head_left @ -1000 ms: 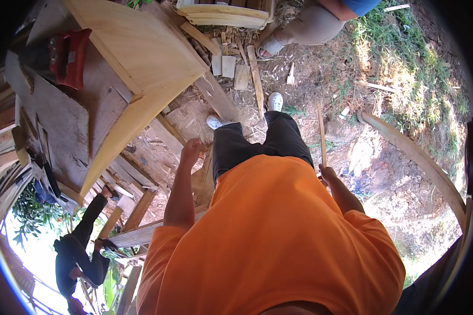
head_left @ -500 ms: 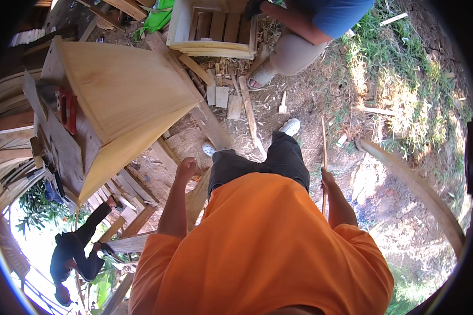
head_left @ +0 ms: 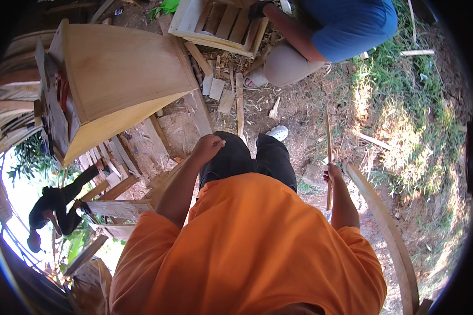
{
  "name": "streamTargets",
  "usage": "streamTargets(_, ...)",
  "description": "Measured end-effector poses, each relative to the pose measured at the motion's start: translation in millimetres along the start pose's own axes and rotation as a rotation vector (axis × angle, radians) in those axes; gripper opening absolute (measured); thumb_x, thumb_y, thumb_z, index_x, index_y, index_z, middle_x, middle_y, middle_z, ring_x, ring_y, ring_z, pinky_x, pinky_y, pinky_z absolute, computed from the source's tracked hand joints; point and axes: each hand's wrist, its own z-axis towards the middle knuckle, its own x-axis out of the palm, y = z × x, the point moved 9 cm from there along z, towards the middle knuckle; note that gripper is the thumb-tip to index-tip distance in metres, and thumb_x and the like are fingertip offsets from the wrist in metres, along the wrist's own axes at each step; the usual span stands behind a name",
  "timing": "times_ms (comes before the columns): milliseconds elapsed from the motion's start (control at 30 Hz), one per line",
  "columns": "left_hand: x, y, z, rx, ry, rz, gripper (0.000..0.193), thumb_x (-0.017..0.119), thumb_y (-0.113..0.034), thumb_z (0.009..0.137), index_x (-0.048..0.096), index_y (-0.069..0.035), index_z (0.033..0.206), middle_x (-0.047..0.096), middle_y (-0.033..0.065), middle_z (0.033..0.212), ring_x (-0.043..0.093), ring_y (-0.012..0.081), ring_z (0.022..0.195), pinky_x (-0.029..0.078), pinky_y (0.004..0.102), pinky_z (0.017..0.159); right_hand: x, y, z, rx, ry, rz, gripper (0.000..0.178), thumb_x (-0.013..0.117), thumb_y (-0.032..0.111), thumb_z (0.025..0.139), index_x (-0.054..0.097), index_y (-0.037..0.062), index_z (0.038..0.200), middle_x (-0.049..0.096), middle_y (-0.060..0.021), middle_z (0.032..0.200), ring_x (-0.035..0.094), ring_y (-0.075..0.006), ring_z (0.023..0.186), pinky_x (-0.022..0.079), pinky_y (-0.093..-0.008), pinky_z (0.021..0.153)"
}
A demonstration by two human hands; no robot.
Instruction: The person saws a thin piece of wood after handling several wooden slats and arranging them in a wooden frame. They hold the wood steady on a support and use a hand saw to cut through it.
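My right hand (head_left: 331,173) is closed around a long, thin wooden strip (head_left: 329,134), which points away from me over the dirt. My left hand (head_left: 210,147) hangs in front of my dark trousers with its fingers curled in, and nothing shows in it. To the left of that hand stands a large pale wooden cabinet (head_left: 126,68). A red-handled saw (head_left: 62,90) lies on a board against the cabinet's left side.
Ahead, a person in a blue shirt (head_left: 347,31) crouches with a gloved hand at a slatted wooden box (head_left: 213,41). Planks (head_left: 198,111) and offcuts litter the ground. A curved timber (head_left: 386,226) lies right. Another person in dark clothes (head_left: 58,207) bends over at far left.
My left hand has moved right and away from me, in front of my thigh. My right hand still holds the strip. The cabinet and the dark-clothed person appear further up in view.
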Motion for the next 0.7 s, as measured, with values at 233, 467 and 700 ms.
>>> streamTargets(233,-39.1,86.4,27.4,-0.154,-0.119,0.110,0.031,0.070,-0.028,0.091,0.066,0.000,0.078,0.066,0.0175,0.079,0.066,0.0341,0.075,0.050,0.0441,0.069,39.9,7.1,-4.7,0.027,0.021,-0.025,0.039,0.040,0.044,0.104,0.056,0.0098,0.109,0.054,-0.0087,0.078,0.062,-0.0255,0.062,0.054,-0.0399,0.053)
streamTargets(467,-35.8,176.4,60.0,-0.258,-0.050,-0.237,0.032,0.067,-0.035,0.088,0.071,-0.005,0.099,0.072,0.0164,0.093,0.070,0.0341,0.088,0.054,0.0411,0.080,23.8,12.6,-63.7,-0.112,-0.014,-0.279,0.044,0.067,0.041,0.095,0.052,0.0064,0.117,0.057,-0.0066,0.074,0.054,-0.0164,0.050,0.045,-0.0316,0.043)
streamTargets(700,-45.4,218.2,147.4,-0.262,0.033,-0.200,0.027,0.064,-0.031,0.088,0.071,-0.009,0.100,0.072,0.0207,0.102,0.070,0.0371,0.096,0.055,0.0463,0.083,72.1,89.5,-210.2,-0.093,-0.156,-0.247,0.048,0.062,0.028,0.100,0.045,0.0146,0.143,0.062,-0.0062,0.080,0.052,-0.0114,0.051,0.039,-0.0256,0.040)
